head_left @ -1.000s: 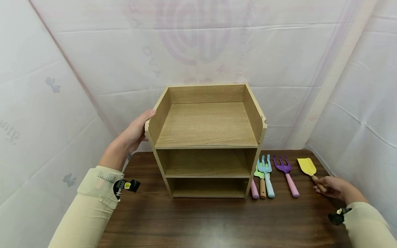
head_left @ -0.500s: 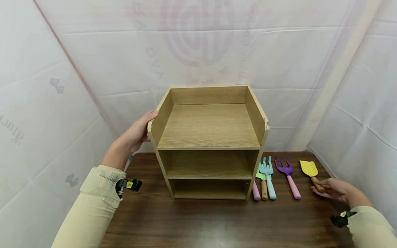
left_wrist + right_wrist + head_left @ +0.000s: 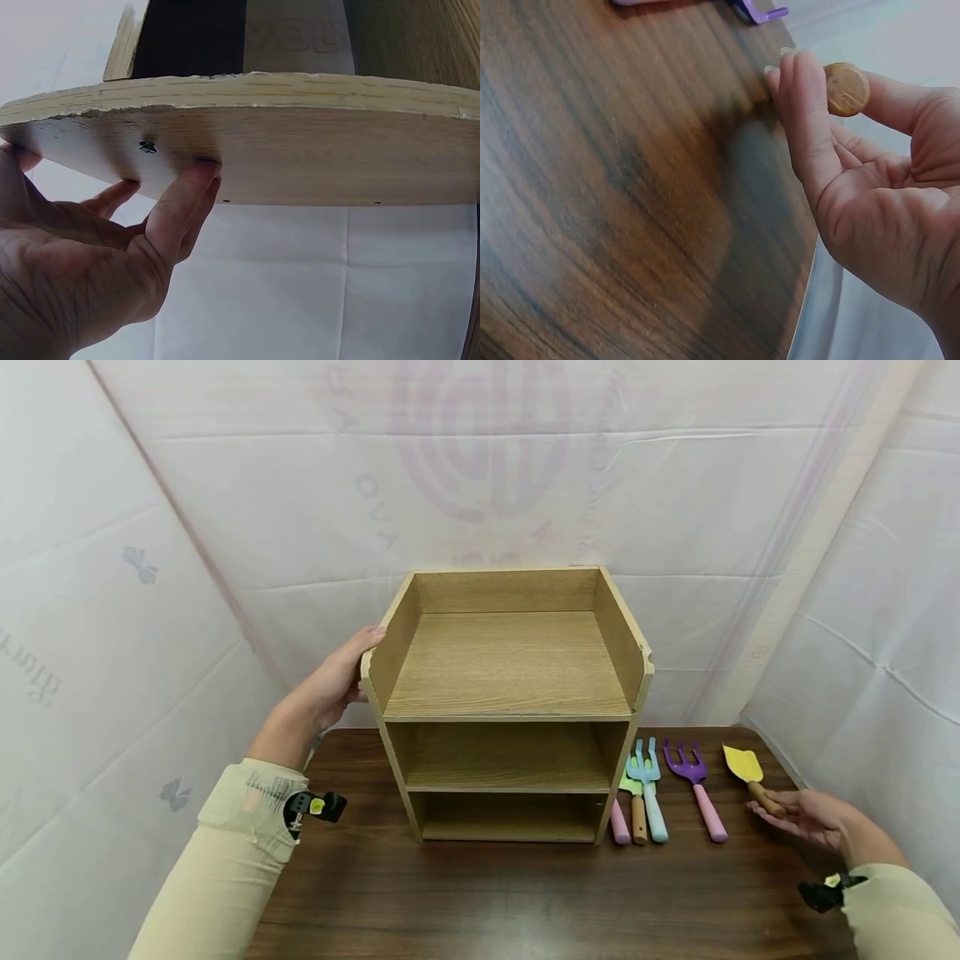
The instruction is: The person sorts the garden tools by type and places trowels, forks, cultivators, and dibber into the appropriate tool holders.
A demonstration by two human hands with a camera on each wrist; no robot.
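Note:
A light wooden shelf unit (image 3: 510,664) stands on the table. My left hand (image 3: 330,681) grips its left side panel, with the thumb over the top edge; in the left wrist view the fingertips (image 3: 196,171) press the panel's outer face. At the right, my right hand (image 3: 821,822) pinches the wooden handle (image 3: 767,797) of a yellow toy garden shovel (image 3: 743,765). The right wrist view shows the round handle end (image 3: 847,89) between thumb and fingers, above the tabletop.
Left of the shovel lies a purple hand fork (image 3: 693,777) with a pink handle. Beside the shelf lie a light blue fork (image 3: 649,793), a green-headed tool with a wooden handle (image 3: 638,818) and a pink handle (image 3: 618,822), partly hidden. White sheeting (image 3: 675,510) encloses the brown table (image 3: 480,902).
The right hand's fingers have straightened somewhat on the handle, and the shovel blade has tilted. The whole head view has shifted slightly. The left hand keeps its grip on the shelf.

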